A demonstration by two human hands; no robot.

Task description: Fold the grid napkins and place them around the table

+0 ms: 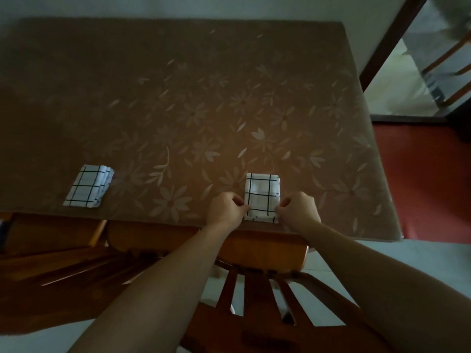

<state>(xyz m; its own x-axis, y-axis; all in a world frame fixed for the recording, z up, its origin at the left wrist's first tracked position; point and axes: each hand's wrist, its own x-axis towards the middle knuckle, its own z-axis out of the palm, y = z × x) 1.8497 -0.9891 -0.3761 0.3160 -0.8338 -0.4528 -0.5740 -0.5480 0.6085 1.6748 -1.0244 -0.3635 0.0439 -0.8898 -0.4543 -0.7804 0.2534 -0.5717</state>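
folded grid napkin (pixel 262 197) pinched between left fingers (pixel 243 206) and right fingers (pixel 282 203).

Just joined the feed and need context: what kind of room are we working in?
Most likely a home dining area: a table under a floral cloth, wooden chairs pushed in along its near edge, and two folded grid napkins set like place settings. A doorway opens at right.

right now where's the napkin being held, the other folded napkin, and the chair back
held napkin (pixel 262 193): head view, middle of its checked top face
other folded napkin (pixel 88 186): head view, centre of its top face, lying apart to the left
chair back (pixel 257 296): head view, middle wooden slat below the table edge
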